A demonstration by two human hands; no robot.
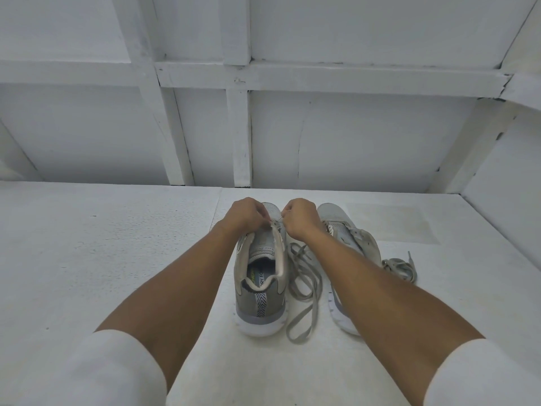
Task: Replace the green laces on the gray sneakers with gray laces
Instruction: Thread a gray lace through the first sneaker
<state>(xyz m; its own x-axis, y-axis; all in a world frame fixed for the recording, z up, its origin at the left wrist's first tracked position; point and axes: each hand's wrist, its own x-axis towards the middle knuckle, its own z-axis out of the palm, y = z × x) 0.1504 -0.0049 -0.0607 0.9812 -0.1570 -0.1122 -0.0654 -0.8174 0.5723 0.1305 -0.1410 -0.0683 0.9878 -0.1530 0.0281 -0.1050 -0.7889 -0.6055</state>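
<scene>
The left hand [247,213] is curled knuckles-up over the front of the gray sneaker [262,276], its fingertips pressed together in a pinch on the top of the eyelet edge. Whether a lace also sits between them is hidden. The right hand [301,216] is curled just beside it, nearly touching. Its thumb and forefinger pinch the thin lace tip [281,218], which points toward the left hand over the foremost eyelets. Both wrists are bent down slightly, and both bare forearms reach straight out from white sleeves [480,376] at the bottom corners, converging on the shoe.

The gray sneaker stands upright on its white sole with its heel toward the person and its tongue showing. No lace can be seen across the eyelet rows. Just right of it a loose gray lace [304,276] lies in loops on the white tabletop [102,244], running up toward the right hand. The second sneaker [345,235] stands beyond that lace, partly hidden under the right forearm. A bunched lace [399,266] lies against its outer side; its colour reads grayish. A white panelled wall [351,136] rises behind the tabletop.
</scene>
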